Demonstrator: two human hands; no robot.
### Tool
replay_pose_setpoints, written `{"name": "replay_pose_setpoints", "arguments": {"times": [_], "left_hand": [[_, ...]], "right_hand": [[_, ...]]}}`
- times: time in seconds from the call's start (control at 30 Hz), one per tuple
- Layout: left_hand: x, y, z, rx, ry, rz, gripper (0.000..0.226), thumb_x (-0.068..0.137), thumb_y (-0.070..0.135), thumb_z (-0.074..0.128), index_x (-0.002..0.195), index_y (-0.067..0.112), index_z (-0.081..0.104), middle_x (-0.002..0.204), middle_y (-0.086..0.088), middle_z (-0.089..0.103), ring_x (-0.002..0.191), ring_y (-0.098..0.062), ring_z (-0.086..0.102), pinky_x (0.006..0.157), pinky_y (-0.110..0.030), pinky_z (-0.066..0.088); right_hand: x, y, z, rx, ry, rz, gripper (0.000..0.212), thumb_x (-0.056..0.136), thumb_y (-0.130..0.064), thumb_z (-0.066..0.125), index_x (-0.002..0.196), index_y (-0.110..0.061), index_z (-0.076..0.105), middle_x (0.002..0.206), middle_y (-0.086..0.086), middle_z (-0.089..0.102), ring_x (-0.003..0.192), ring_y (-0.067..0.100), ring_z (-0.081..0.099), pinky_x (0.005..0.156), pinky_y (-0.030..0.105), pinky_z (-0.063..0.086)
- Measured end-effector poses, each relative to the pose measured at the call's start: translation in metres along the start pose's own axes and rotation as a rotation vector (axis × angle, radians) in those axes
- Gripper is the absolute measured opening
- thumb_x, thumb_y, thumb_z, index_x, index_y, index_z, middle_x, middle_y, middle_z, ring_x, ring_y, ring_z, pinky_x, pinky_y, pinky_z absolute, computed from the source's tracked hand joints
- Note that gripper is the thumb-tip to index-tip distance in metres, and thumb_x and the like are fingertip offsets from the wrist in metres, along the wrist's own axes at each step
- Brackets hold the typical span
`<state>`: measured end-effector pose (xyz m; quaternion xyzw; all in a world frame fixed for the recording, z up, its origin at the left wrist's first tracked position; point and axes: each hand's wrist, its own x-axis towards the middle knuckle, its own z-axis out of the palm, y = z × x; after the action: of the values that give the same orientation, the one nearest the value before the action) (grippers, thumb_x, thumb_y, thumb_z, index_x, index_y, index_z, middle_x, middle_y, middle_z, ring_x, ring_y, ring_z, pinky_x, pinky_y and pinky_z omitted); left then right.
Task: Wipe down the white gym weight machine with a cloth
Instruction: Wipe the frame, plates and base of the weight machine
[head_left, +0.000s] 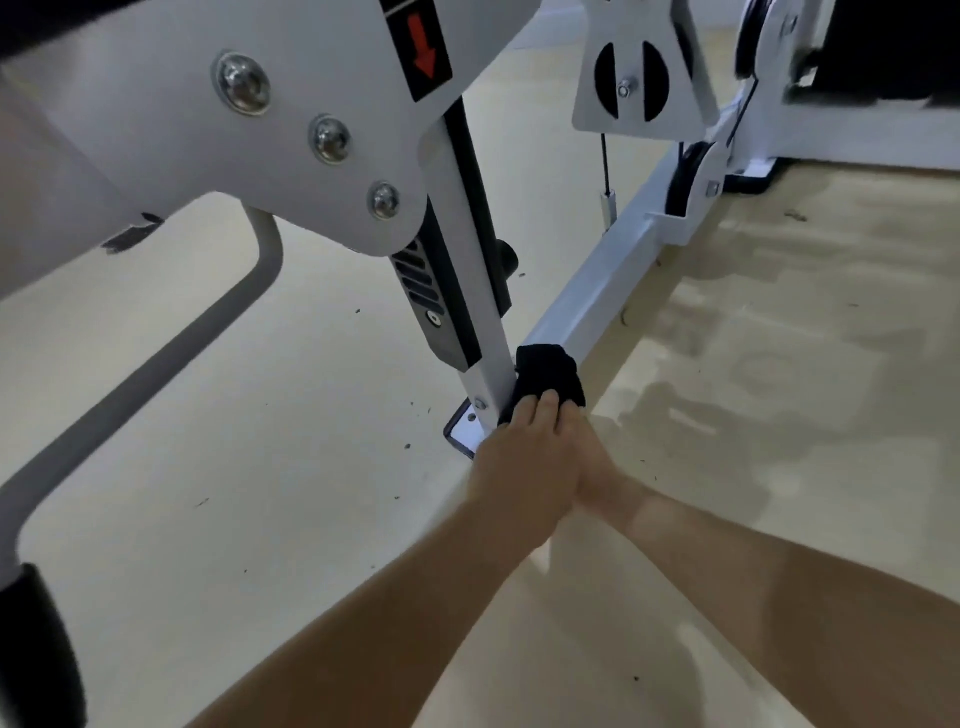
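Observation:
The white gym weight machine (322, 93) fills the upper left. Its white upright post (488, 364) meets a low white floor beam (613, 270) near the middle. A black cloth (550, 371) is bunched against that joint, at the foot of the post. My left hand (524, 467) reaches in from the lower left with its fingers pressed on the cloth's lower edge. Beside it, my right hand (597, 465) comes from the right, partly hidden behind the left hand, and its fingertips also touch the cloth.
A grey curved handle bar (171, 343) with a black grip (41, 644) runs down the left side. A pulley plate (628, 73) with a thin cable (605, 161) hangs above the beam. The beige floor (779, 364) shows dark specks and wet-looking patches.

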<state>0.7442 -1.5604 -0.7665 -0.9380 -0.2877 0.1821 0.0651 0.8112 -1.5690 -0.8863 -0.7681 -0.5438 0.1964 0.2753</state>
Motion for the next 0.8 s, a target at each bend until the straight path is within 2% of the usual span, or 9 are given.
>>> {"name": "replay_pose_setpoints", "arguments": {"times": [0.07, 0.13, 0.17, 0.2, 0.3, 0.4, 0.53, 0.7, 0.8], "left_hand": [[0.011, 0.005, -0.003, 0.115, -0.033, 0.056, 0.079, 0.092, 0.012, 0.053, 0.151, 0.002, 0.002, 0.158, -0.016, 0.013, 0.143, -0.029, 0.019, 0.109, -0.037, 0.034], [0.022, 0.008, -0.004, 0.211, -0.045, 0.101, 0.076, 0.096, 0.015, 0.050, 0.152, 0.002, 0.001, 0.158, -0.017, 0.013, 0.144, -0.030, 0.017, 0.111, -0.038, 0.031], [0.025, 0.010, -0.005, 0.261, -0.067, 0.137, 0.070, 0.097, 0.015, 0.047, 0.151, 0.001, 0.004, 0.156, -0.018, 0.017, 0.142, -0.030, 0.021, 0.107, -0.037, 0.032], [0.027, 0.010, -0.004, 0.308, -0.095, 0.176, 0.063, 0.098, 0.014, 0.044, 0.149, 0.000, 0.010, 0.152, -0.019, 0.024, 0.137, -0.031, 0.028, 0.100, -0.037, 0.036], [0.030, 0.006, 0.000, 0.433, -0.147, 0.217, 0.053, 0.096, 0.011, 0.047, 0.142, -0.001, 0.024, 0.139, -0.018, 0.037, 0.123, -0.030, 0.038, 0.084, -0.034, 0.040], [0.043, -0.004, -0.002, 0.527, -0.164, 0.204, 0.061, 0.096, 0.013, 0.049, 0.146, -0.002, 0.016, 0.149, -0.023, 0.024, 0.131, -0.033, 0.032, 0.094, -0.037, 0.040], [0.076, -0.014, -0.004, 0.463, -0.102, 0.085, 0.069, 0.096, 0.013, 0.048, 0.150, -0.001, 0.007, 0.154, -0.026, 0.015, 0.130, -0.035, 0.035, 0.093, -0.038, 0.040], [0.053, -0.005, 0.046, 0.518, -0.192, 0.190, 0.055, 0.104, 0.013, 0.022, 0.147, -0.011, -0.003, 0.156, -0.030, 0.005, 0.144, -0.046, 0.004, 0.118, -0.049, 0.007], [0.041, -0.009, 0.057, 0.508, -0.208, 0.207, 0.056, 0.102, 0.011, 0.024, 0.147, -0.011, 0.000, 0.155, -0.030, 0.011, 0.143, -0.045, 0.008, 0.118, -0.050, 0.004]], "right_hand": [[-0.003, 0.011, -0.016, 0.113, -0.003, -0.015, 0.047, 0.088, 0.014, 0.055, 0.133, 0.012, 0.042, 0.135, 0.029, 0.049, 0.118, 0.026, 0.051, 0.075, -0.004, 0.033], [-0.010, 0.026, -0.011, 0.169, 0.089, 0.027, 0.041, 0.095, 0.003, 0.050, 0.135, -0.006, 0.048, 0.135, 0.011, 0.056, 0.101, -0.003, 0.047, 0.079, -0.004, 0.032], [-0.015, 0.024, -0.011, 0.034, 0.259, -0.002, 0.036, 0.101, -0.009, 0.041, 0.133, -0.021, 0.051, 0.131, -0.006, 0.060, 0.097, -0.014, 0.045, 0.090, -0.004, 0.027], [-0.016, 0.016, -0.014, -0.246, 0.196, -0.041, 0.037, 0.104, -0.018, 0.029, 0.135, -0.029, 0.046, 0.132, -0.016, 0.056, 0.106, -0.015, 0.046, 0.104, 0.002, 0.019], [-0.015, 0.006, 0.015, -0.427, -0.174, -0.190, 0.042, 0.106, -0.011, 0.023, 0.145, 0.000, 0.013, 0.150, 0.017, 0.028, 0.140, 0.029, 0.026, 0.119, 0.035, 0.015], [0.008, 0.000, 0.021, -0.086, -0.095, -0.136, 0.048, 0.101, -0.011, 0.043, 0.144, -0.001, 0.024, 0.149, 0.019, 0.035, 0.133, 0.023, 0.038, 0.109, 0.016, 0.031], [0.058, 0.014, 0.026, -0.231, 0.126, -0.031, 0.060, 0.100, -0.036, 0.020, 0.150, -0.007, 0.003, 0.157, 0.019, 0.016, 0.147, 0.036, 0.010, 0.120, 0.049, 0.010], [0.016, 0.023, 0.069, -0.083, 0.070, 0.056, 0.066, 0.098, -0.037, 0.031, 0.154, -0.010, 0.008, 0.158, 0.014, 0.022, 0.147, 0.028, 0.016, 0.122, 0.041, 0.003], [0.012, 0.031, 0.078, -0.128, 0.148, -0.033, 0.067, 0.097, -0.031, 0.038, 0.154, -0.010, 0.010, 0.157, 0.012, 0.024, 0.147, 0.025, 0.017, 0.122, 0.036, -0.001]]}}
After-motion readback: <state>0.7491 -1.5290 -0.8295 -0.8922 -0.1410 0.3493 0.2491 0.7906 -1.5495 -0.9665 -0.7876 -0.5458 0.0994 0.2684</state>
